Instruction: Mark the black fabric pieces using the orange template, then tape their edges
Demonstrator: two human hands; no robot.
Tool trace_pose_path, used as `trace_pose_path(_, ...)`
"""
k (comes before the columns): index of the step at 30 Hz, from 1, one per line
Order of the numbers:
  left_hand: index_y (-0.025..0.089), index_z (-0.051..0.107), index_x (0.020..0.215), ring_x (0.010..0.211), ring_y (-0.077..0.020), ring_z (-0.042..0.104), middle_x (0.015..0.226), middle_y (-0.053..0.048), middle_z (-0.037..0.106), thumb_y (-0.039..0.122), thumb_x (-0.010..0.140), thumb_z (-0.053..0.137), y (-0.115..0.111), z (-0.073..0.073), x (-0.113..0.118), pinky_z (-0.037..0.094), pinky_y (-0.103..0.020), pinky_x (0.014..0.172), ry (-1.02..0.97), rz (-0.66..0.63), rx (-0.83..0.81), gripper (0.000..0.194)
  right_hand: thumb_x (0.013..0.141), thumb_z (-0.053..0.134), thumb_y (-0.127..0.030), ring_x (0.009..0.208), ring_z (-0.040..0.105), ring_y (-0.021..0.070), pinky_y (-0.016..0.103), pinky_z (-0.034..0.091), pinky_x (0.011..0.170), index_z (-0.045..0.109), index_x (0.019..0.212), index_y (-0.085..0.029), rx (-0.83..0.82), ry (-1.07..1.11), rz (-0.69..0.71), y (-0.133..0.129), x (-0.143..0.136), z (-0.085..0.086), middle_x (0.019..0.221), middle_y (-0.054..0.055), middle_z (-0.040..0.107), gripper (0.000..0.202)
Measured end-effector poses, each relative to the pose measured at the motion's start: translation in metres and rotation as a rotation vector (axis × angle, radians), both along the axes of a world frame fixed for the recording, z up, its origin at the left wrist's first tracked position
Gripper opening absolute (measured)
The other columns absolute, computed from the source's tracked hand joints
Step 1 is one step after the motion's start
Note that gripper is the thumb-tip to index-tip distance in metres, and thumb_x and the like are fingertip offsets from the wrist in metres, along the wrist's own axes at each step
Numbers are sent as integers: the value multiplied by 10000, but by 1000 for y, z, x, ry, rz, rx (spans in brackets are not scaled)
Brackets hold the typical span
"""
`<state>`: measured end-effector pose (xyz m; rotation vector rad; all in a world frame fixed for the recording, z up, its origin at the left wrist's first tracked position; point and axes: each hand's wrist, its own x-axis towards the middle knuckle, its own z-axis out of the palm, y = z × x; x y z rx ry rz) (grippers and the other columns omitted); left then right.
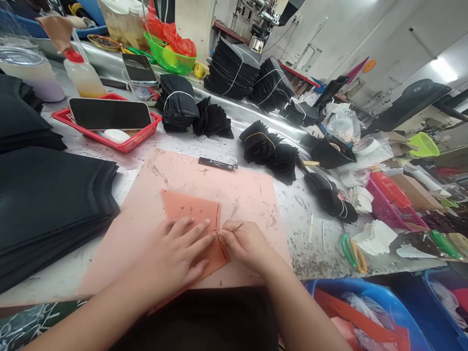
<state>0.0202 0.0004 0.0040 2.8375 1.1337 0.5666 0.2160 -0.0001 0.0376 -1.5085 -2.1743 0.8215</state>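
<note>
One hand (the left) lies on orange sheet.

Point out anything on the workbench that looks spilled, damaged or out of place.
Dark specks litter the workbench beside the green-and-orange scissors, like unswept debris. The pink sheet under the orange piece looks scuffed and marked.

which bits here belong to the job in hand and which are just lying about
In use:
orange sheet, under the left hand
thin tool, pinched in the right hand
pink board, beneath the sheet

Seemingly just lying about:
phone, on the red basket
green bowl
squeeze bottle
</note>
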Motion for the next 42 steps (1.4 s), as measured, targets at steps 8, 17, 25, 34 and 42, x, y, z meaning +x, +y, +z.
trace_pose_path(8, 295, 590, 1162, 1049, -246, 482, 1234, 13, 603, 402, 875, 437, 0, 2, -1, 305, -395, 868, 25, -4, -12, 343, 941, 346, -333, 563, 533, 127, 231, 414, 567, 529, 650, -205, 20, 56, -44, -14, 2, 1, 597, -3, 562, 367)
trace_pose_path(17, 290, 594, 1152, 1064, -251, 483, 1215, -2, 611, 411, 889, 400, 0, 1, -1, 310, -401, 868, 21, -4, -9, 349, 956, 316, -454, 592, 568, 136, 242, 450, 582, 589, 678, -201, -51, 110, -81, -38, 11, 3, 647, 24, 616, 465)
trace_pose_path(25, 264, 542, 1214, 1075, -263, 495, 1262, -27, 575, 457, 879, 461, -9, 1, -3, 340, -403, 900, 64, 5, -44, 395, 867, 285, -680, 697, 667, 208, 312, 536, 620, 645, 877, -175, -186, 395, -443, -31, 2, -7, 768, 89, 698, 620)
trace_pose_path(34, 174, 476, 1287, 1274, -428, 375, 1399, -190, 417, 551, 630, 710, -40, 20, -24, 367, -588, 988, 321, -73, -257, 793, 903, 354, -502, 503, 584, 187, 295, 480, 494, 657, 883, -223, 112, 209, -544, -36, 1, -9, 615, 32, 634, 413)
trace_pose_path(42, 392, 363, 1347, 1081, -105, 597, 1303, 106, 543, 145, 895, 312, -38, 57, -118, 496, -213, 915, -234, 267, -154, 518, 719, 583, -207, 707, 608, 226, 330, 516, 610, 518, 712, -229, 209, -55, -388, -37, -30, -24, 736, 40, 615, 69)
